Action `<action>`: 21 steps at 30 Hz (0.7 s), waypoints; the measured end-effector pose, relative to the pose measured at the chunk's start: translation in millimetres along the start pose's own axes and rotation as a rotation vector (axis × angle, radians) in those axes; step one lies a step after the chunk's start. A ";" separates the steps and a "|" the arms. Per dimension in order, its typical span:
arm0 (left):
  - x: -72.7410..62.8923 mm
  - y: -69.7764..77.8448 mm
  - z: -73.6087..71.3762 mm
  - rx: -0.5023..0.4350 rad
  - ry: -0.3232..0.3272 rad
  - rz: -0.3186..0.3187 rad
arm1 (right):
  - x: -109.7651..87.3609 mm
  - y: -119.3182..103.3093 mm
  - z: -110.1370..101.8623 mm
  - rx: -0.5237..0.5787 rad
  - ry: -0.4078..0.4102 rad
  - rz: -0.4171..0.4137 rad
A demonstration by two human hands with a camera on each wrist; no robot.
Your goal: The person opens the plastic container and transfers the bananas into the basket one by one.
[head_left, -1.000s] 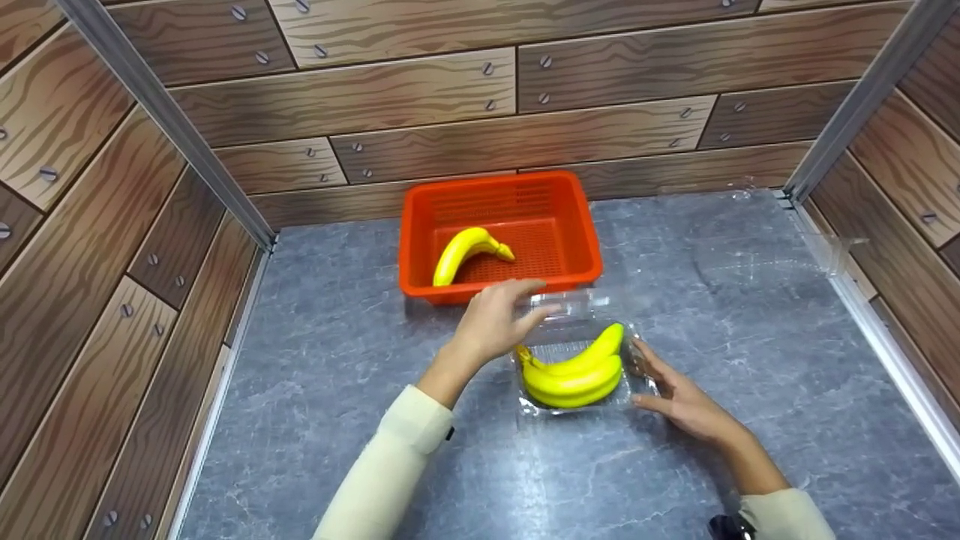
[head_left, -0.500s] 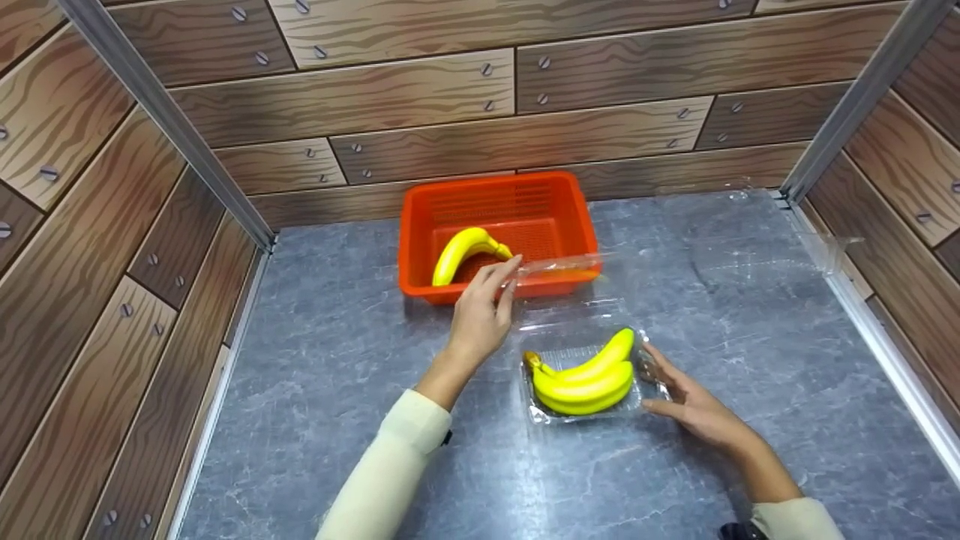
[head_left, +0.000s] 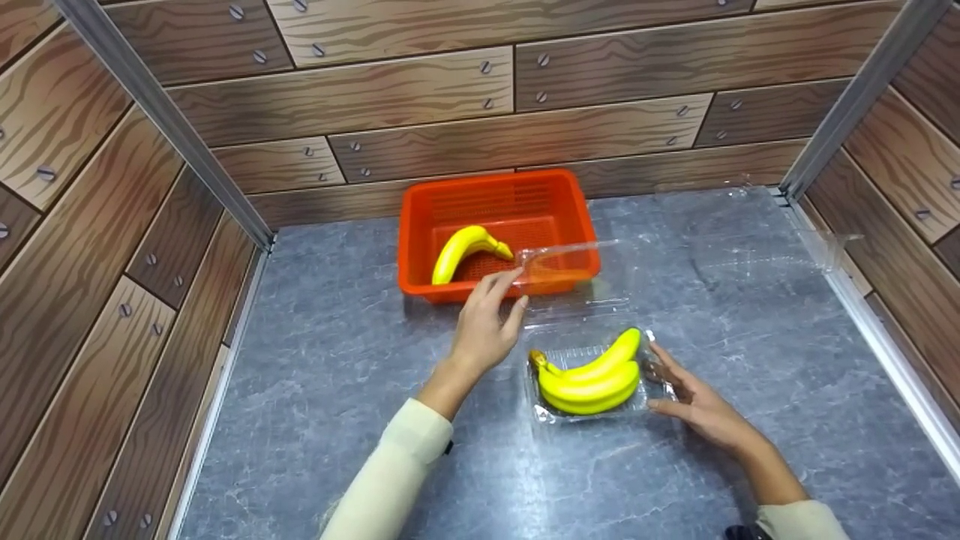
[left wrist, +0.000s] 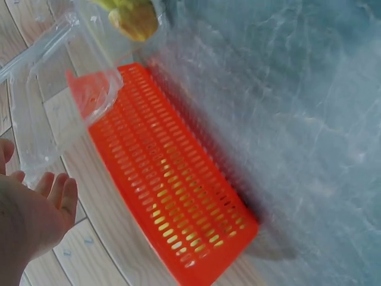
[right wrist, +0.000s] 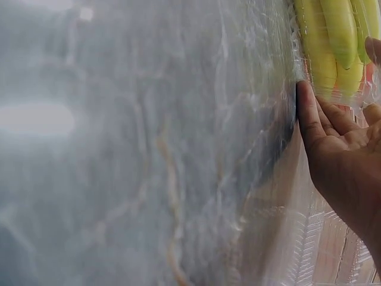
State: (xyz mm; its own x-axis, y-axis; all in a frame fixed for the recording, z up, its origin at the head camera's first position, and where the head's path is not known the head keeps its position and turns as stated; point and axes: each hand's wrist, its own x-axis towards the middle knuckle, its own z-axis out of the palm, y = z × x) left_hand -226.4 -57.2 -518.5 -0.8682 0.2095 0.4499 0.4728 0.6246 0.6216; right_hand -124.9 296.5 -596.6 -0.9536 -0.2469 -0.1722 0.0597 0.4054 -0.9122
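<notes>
A bunch of bananas (head_left: 589, 386) lies in a clear plastic box (head_left: 546, 415) near the middle of the table. The box's hinged lid (head_left: 574, 248) stands raised behind it, in front of the red basket. My left hand (head_left: 484, 326) holds the left side of the lid, fingertips and thumb at its edge; the left wrist view shows the hand (left wrist: 41, 208) at a lid corner. At the box's right end my right hand (head_left: 705, 412) grips, fingers behind and thumb in front. The right wrist view shows those fingers (right wrist: 309, 116) low against the box beside the bananas.
Behind the lid is a red perforated basket (head_left: 412, 288) with a yellow banana (head_left: 466, 251) inside. Another clear plastic container (head_left: 765, 262) lies at the right rear, by the metal rail (head_left: 892, 341). Wood-patterned walls (head_left: 420, 105) enclose the grey marbled table (head_left: 322, 360).
The lid has come up, its edge now seen across the basket's front. The box with the bananas has slid slightly right along with my right hand. My left hand has moved to the lid's side.
</notes>
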 end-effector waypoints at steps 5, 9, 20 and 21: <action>-8.8 -2.7 5.8 0.007 -0.028 0.012 | -0.5 1.1 -0.2 0.017 -0.008 0.018; -14.5 -3.7 9.1 0.010 -0.052 0.021 | -0.1 1.7 -0.9 0.029 -0.012 0.021; -39.4 9.8 36.6 0.023 -0.337 0.129 | 0.0 3.4 -0.2 0.040 -0.016 0.030; -42.8 11.4 40.6 0.034 -0.382 0.142 | -0.3 3.7 0.1 0.041 -0.017 0.030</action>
State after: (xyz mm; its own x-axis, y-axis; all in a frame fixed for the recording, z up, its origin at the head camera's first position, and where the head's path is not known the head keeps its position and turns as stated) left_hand -189.9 -28.5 -556.7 -0.7910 0.5557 0.2558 0.5926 0.5922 0.5459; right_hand -124.4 298.0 -600.0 -0.9460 -0.2505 -0.2060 0.1009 0.3763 -0.9210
